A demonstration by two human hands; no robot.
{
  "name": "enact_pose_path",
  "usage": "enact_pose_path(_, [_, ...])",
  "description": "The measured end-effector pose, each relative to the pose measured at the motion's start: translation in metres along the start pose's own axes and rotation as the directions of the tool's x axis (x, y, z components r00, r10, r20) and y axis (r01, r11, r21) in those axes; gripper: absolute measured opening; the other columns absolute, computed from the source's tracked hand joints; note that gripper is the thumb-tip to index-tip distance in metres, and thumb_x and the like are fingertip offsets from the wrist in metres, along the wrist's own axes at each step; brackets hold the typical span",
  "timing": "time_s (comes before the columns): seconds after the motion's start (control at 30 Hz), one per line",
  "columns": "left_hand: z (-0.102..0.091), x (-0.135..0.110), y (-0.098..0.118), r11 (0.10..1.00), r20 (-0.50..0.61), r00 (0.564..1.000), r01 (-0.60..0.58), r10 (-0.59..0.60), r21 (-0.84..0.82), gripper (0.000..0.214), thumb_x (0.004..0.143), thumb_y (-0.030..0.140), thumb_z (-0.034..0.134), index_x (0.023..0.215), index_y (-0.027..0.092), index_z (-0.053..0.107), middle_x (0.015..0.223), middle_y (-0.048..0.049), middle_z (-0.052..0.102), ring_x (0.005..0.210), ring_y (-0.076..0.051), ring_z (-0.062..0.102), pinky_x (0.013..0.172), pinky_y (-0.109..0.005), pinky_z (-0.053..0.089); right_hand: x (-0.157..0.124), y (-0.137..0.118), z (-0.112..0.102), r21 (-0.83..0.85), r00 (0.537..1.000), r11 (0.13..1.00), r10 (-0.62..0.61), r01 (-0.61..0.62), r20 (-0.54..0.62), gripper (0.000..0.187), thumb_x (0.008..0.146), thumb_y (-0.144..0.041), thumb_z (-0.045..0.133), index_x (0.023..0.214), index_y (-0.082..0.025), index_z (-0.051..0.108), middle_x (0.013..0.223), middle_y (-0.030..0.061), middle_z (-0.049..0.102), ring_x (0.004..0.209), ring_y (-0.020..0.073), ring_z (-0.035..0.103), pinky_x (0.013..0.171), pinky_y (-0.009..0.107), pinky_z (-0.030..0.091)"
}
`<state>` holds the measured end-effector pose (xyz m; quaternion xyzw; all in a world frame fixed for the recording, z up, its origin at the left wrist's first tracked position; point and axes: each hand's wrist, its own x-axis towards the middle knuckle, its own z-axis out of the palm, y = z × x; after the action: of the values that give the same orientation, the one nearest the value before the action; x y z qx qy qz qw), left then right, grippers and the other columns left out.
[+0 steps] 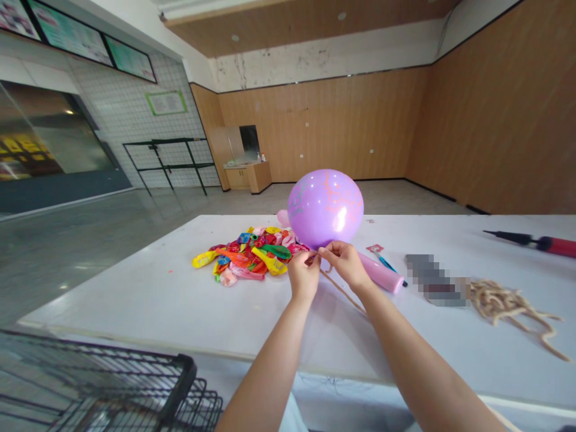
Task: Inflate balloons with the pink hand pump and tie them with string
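An inflated purple balloon (325,207) with coloured printing rises just beyond both hands, its knot end toward me. My left hand (305,276) is closed in a pinch at the balloon's neck, which the fingers mostly hide. Beside it, fingertips nearly touching, my right hand (345,263) pinches a beige string (342,290). A small loop of that string shows under the right fingers, and its length trails down to the table behind the right forearm. To the left of the hands lies a heap of uninflated balloons (252,258) in many colours.
On the white table (180,312), a pink cylinder (382,273) and a blue pen (382,260) lie right of my hands. Farther right are a pixelated patch, a beige string pile (499,300) and a red-and-black hand pump (551,245). A black wire cart (180,384) stands at the front left.
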<state>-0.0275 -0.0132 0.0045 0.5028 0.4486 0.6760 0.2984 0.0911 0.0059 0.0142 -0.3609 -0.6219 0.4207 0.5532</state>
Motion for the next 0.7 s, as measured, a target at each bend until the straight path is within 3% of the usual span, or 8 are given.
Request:
enact_pose_path(0.13, [0.004, 0.0, -0.01, 0.991, 0.011, 0.991, 0.134, -0.134, -0.013, 0.011, 0.066, 0.02, 0.073, 0.059, 0.015, 0.067, 0.052, -0.0002, 0.058, 0.044, -0.011, 0.05, 0.045, -0.021, 0.04, 0.006, -0.01, 0.004, -0.037, 0.996, 0.998, -0.054, 0.056, 0.066, 0.036, 0.076, -0.052, 0.063, 0.064, -0.018, 0.06, 0.054, -0.0009, 0.056, 0.049, 0.0115, 0.048, 0.05, 0.025, 0.039])
enact_pose_path(0.27, [0.005, -0.001, -0.011, 0.945, -0.023, 0.957, 0.282, -0.29, -0.168, 0.019, 0.064, 0.025, 0.074, 0.055, 0.014, 0.062, 0.048, 0.0007, 0.055, 0.04, -0.01, 0.049, 0.041, -0.02, 0.04, 0.011, -0.016, 0.012, -0.127, 0.95, 0.969, -0.173, 0.211, 0.261, 0.037, 0.084, -0.052, 0.056, 0.073, -0.019, 0.069, 0.073, 0.0034, 0.069, 0.067, 0.0167, 0.06, 0.063, 0.027, 0.046])
enact_pose_path(0.33, [0.005, 0.0, -0.009, 0.898, -0.02, 0.927, 0.357, -0.374, -0.259, 0.018, 0.062, 0.024, 0.076, 0.057, 0.013, 0.063, 0.048, 0.0009, 0.056, 0.04, -0.008, 0.048, 0.04, -0.019, 0.039, 0.011, -0.014, 0.013, -0.13, 0.948, 0.969, -0.168, 0.209, 0.271, 0.039, 0.085, -0.052, 0.053, 0.074, -0.019, 0.071, 0.077, 0.0036, 0.07, 0.065, 0.0161, 0.06, 0.06, 0.026, 0.046])
enact_pose_path(0.43, [0.003, 0.001, -0.003, 0.796, 0.025, 0.87, 0.461, -0.492, -0.391, 0.015, 0.06, 0.018, 0.077, 0.061, 0.011, 0.064, 0.049, 0.0015, 0.056, 0.04, -0.005, 0.047, 0.039, -0.015, 0.036, 0.01, -0.005, 0.008, -0.128, 0.991, 0.987, -0.083, 0.096, 0.105, 0.036, 0.081, -0.05, 0.057, 0.071, -0.018, 0.07, 0.065, 0.0028, 0.066, 0.052, 0.0134, 0.054, 0.048, 0.024, 0.04])
enact_pose_path(0.53, [0.001, 0.005, 0.005, 0.65, 0.1, 0.797, 0.552, -0.596, -0.523, 0.011, 0.064, 0.008, 0.074, 0.065, 0.01, 0.063, 0.051, 0.002, 0.056, 0.038, -0.002, 0.045, 0.037, -0.01, 0.034, 0.008, 0.005, 0.0, -0.112, 0.997, 0.991, 0.061, -0.067, -0.056, 0.025, 0.072, -0.041, 0.064, 0.063, -0.018, 0.068, 0.059, 0.003, 0.064, 0.051, 0.0131, 0.053, 0.044, 0.023, 0.036])
enact_pose_path(0.6, [0.0, 0.008, 0.01, 0.526, 0.186, 0.731, 0.621, -0.657, -0.581, 0.008, 0.071, 0.004, 0.068, 0.068, 0.008, 0.063, 0.053, 0.001, 0.056, 0.038, -0.001, 0.046, 0.036, -0.008, 0.034, 0.006, 0.01, -0.004, -0.071, 0.98, 0.978, 0.195, -0.198, -0.049, 0.019, 0.066, -0.036, 0.067, 0.064, -0.017, 0.069, 0.062, 0.0033, 0.065, 0.053, 0.0125, 0.054, 0.043, 0.021, 0.034])
enact_pose_path(0.7, [-0.003, 0.011, 0.015, 0.331, 0.346, 0.619, 0.719, -0.706, -0.611, 0.011, 0.084, 0.004, 0.056, 0.074, 0.006, 0.062, 0.053, 0.0001, 0.055, 0.037, 0.0, 0.046, 0.036, -0.006, 0.036, 0.003, 0.016, -0.001, 0.033, 0.937, 0.939, 0.34, -0.343, 0.076, 0.018, 0.061, -0.032, 0.07, 0.072, -0.017, 0.071, 0.059, 0.0002, 0.063, 0.048, 0.0088, 0.049, 0.042, 0.02, 0.03])
